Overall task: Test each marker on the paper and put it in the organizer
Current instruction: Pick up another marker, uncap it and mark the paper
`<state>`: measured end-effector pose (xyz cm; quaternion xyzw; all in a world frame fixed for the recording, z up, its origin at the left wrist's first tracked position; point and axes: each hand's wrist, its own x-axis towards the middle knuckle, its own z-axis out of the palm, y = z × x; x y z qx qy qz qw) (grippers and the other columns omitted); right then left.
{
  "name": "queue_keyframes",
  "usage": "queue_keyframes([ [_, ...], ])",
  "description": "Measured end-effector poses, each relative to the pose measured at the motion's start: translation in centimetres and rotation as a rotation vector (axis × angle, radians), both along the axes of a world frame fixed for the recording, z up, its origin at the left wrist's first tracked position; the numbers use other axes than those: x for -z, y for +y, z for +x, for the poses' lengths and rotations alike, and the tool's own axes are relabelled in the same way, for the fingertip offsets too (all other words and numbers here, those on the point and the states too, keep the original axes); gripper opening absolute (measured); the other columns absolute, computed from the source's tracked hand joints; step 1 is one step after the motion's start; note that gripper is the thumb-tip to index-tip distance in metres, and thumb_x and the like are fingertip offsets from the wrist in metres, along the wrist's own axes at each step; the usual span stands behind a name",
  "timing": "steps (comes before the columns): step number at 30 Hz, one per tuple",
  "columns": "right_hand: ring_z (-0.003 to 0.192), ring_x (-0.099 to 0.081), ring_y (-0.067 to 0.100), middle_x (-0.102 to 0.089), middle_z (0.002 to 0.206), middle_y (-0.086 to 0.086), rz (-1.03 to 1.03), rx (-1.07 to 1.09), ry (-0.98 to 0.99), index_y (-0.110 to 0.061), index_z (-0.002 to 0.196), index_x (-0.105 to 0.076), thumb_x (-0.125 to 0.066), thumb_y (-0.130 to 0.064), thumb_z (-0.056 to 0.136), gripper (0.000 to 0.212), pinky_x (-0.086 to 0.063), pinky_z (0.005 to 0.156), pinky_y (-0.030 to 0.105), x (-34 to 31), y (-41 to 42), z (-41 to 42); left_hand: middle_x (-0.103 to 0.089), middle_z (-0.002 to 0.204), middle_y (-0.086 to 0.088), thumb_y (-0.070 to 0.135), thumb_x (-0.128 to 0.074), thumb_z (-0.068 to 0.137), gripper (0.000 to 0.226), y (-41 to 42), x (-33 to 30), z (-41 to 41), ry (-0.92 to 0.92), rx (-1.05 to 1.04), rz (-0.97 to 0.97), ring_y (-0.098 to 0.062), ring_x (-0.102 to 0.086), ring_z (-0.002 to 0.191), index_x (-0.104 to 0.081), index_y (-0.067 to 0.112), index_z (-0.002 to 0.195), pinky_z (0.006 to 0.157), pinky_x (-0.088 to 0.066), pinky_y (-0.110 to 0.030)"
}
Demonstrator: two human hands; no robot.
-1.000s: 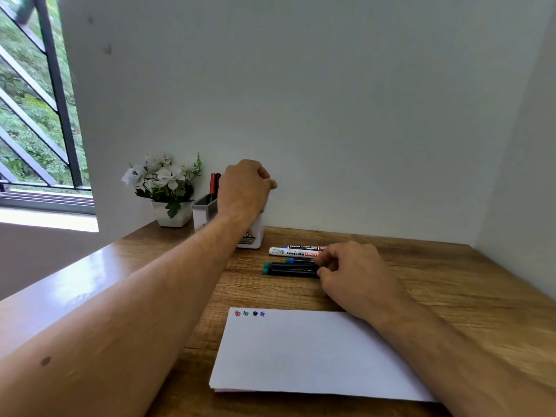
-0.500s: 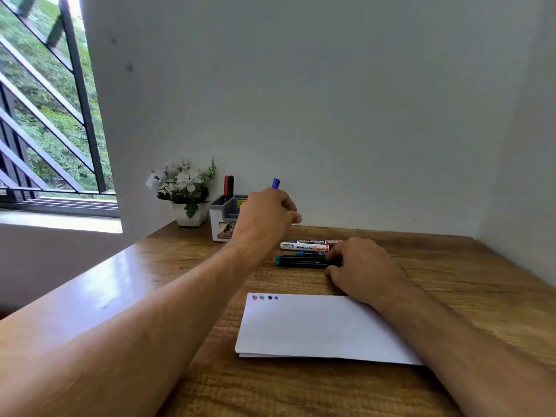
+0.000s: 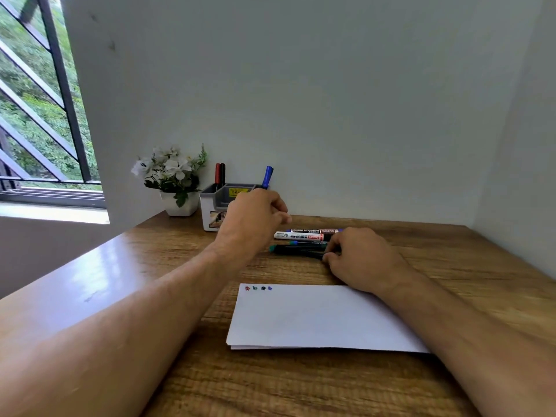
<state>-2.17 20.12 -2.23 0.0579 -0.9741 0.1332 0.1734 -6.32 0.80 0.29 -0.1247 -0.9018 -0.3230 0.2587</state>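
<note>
On the wooden desk (image 3: 150,266) the person has both arms stretched out toward the back wall. The left hand (image 3: 252,218) hangs just in front of the white and grey organizer (image 3: 210,212), fingers loosely curled; I see nothing in it, so I take it as empty and relaxed. Right behind it a blue marker (image 3: 267,176) stands upright in the organizer's right-hand compartment, and a red marker (image 3: 217,173) and a black marker (image 3: 223,172) stand together in the left one. A fourth may sit hidden behind the hand; I cannot tell.

The right hand (image 3: 361,260) rests on the desk with its fingertips pinching the near end of a dark marker with a green cap (image 3: 293,250), which lies flat at the front of a small row of markers. Behind it lie a blue-capped marker (image 3: 307,243), a whiteboard marker (image 3: 301,236) with a white barrel, and a permanent marker (image 3: 316,230) farthest back, all touching or nearly so.

The white paper (image 3: 316,317) lies near the front edge, with four small test scribbles (image 3: 258,288) in its top left corner: red, green, black, blue. So by my reckoning about four markers are tested, at least three are stowed, and four remain on the desk. The green-capped one looks to be next. A small potted plant (image 3: 174,182) with white flowers stands left of the organizer.
</note>
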Motion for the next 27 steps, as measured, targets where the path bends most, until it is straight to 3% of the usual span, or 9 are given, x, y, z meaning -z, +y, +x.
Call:
queue_keyframes([
  [5,0.090,-0.064,0.028,-0.071,0.097,0.006,-0.124,0.032,0.009,-0.023,0.093,-0.068,-0.052,-0.031,0.092,0.018,-0.048,0.072,0.033,-0.7,0.3,0.2,-0.067,0.079,0.018,0.037,-0.071,0.087,0.008,0.1,0.1,0.1,0.090,0.015,0.167,0.005,-0.061,0.077,-0.065,0.034,0.091,0.067,-0.043,-0.012],
  [8,0.076,-0.060,0.019,-0.067,0.082,0.001,-0.484,-0.013,-0.003,-0.020,0.078,-0.066,-0.053,-0.028,0.096,0.024,-0.037,0.061,0.030,-1.0,0.3,0.4,-0.067,0.082,0.017,0.033,-0.071,0.088,0.016,0.0,0.0,-0.1,0.120,0.036,0.295,0.006,-0.062,0.079,-0.066,0.029,0.103,0.072,-0.044,-0.011],
  [12,0.048,-0.045,0.015,-0.061,0.057,0.001,-0.884,-0.122,-0.048,-0.017,0.070,-0.059,-0.055,-0.024,0.095,0.026,-0.032,0.050,0.028,-1.4,-0.1,0.8,-0.070,0.081,0.014,0.034,-0.072,0.087,0.008,0.3,0.2,-0.2,0.025,0.161,0.267,0.009,-0.064,0.077,-0.067,0.033,0.094,0.063,-0.047,-0.005],
  [14,0.039,-0.043,0.013,-0.066,0.058,0.005,-1.066,-0.219,-0.079,-0.017,0.077,-0.059,-0.058,-0.017,0.094,0.018,-0.031,0.038,0.022,-1.6,-0.3,1.0,-0.073,0.084,0.013,0.038,-0.072,0.085,0.009,0.5,0.3,-0.1,-0.039,0.261,0.225,0.005,-0.066,0.080,-0.069,0.033,0.093,0.075,-0.054,-0.013],
  [17,0.032,-0.043,0.011,-0.068,0.063,0.009,-1.185,-0.308,-0.081,-0.017,0.082,-0.063,-0.068,-0.009,0.089,0.012,-0.028,0.032,0.015,-1.6,-0.4,0.9,-0.075,0.091,0.013,0.055,-0.071,0.075,0.030,0.7,0.3,0.5,-0.157,0.448,0.190,-0.004,-0.070,0.090,-0.073,0.034,0.097,0.090,-0.056,-0.035],
  [19,0.035,-0.047,0.012,-0.066,0.060,0.007,-1.206,-0.319,-0.079,-0.019,0.084,-0.069,-0.073,-0.008,0.085,0.012,-0.030,0.033,0.016,-1.5,-0.2,0.8,-0.076,0.092,0.012,0.053,-0.075,0.072,0.032,0.8,0.3,0.7,-0.228,0.528,0.161,-0.006,-0.070,0.091,-0.074,0.035,0.098,0.091,-0.055,-0.036],
  [21,0.038,-0.051,0.013,-0.066,0.060,0.007,-1.244,-0.338,-0.094,-0.020,0.085,-0.074,-0.075,-0.007,0.083,0.013,-0.034,0.034,0.019,-1.3,-0.2,0.8,-0.076,0.090,0.011,0.038,-0.080,0.077,0.022,0.8,0.3,0.6,-0.252,0.551,0.125,-0.006,-0.070,0.087,-0.075,0.034,0.098,0.086,-0.054,-0.031],
  [24,0.041,-0.051,0.013,-0.070,0.071,0.009,-1.298,-0.387,-0.129,-0.016,0.088,-0.078,-0.076,-0.019,0.084,0.006,-0.035,0.036,0.021,-1.4,-0.2,1.0,-0.076,0.086,0.006,0.022,-0.076,0.084,0.017,0.7,0.5,0.4,-0.285,0.587,0.170,-0.009,-0.071,0.079,-0.075,0.029,0.099,0.074,-0.056,-0.023],
  [27,0.041,-0.048,0.013,-0.071,0.076,0.007,-1.354,-0.401,-0.164,-0.012,0.090,-0.080,-0.063,-0.052,0.082,0.044,-0.034,0.038,0.021,-1.7,-0.1,1.0,-0.076,0.086,0.009,0.018,-0.072,0.087,0.021,0.0,0.4,0.3,-0.284,0.546,0.136,-0.009,-0.072,0.080,-0.073,0.028,0.106,0.076,-0.057,-0.024],
])
